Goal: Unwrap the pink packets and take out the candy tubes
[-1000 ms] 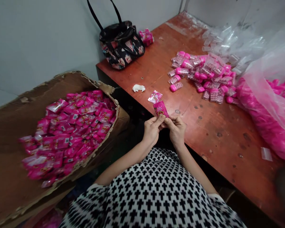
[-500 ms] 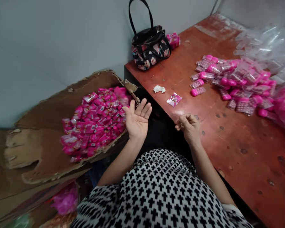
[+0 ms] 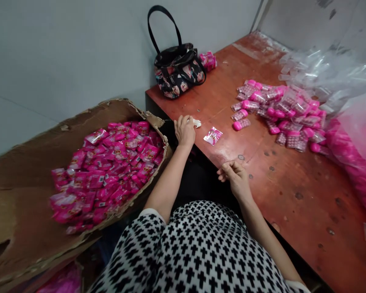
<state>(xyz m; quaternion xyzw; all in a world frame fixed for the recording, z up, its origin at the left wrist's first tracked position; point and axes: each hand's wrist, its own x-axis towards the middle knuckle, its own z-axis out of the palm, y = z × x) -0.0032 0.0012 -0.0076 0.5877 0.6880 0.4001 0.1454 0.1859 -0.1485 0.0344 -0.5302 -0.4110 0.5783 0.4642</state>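
Observation:
My left hand (image 3: pixel 184 129) is at the table's left edge, fingers curled down over a small white crumpled scrap (image 3: pixel 197 123). Part of the scrap pokes out beyond the fingers; the rest is hidden under them. Just right of it, a flat, shiny pink-and-white packet (image 3: pixel 213 136) lies on the table. My right hand (image 3: pixel 235 178) hovers by the near table edge, thumb and fingers pinched together. Whatever might be in that pinch is too small or hidden to make out.
A torn cardboard box (image 3: pixel 134 106) on the left holds a heap of pink packets (image 3: pixel 110 171). On the red-brown table (image 3: pixel 293 219) lie pink-capped clear bottles (image 3: pixel 280 108), clear plastic containers (image 3: pixel 323 69), a bag of pink pieces (image 3: pixel 354 150) and a floral handbag (image 3: pixel 179 75).
My left hand, open palm-up beside the box before, has turned over and reached forward onto the white scrap. My right hand stays pinched near the table edge. The view has shifted slightly.

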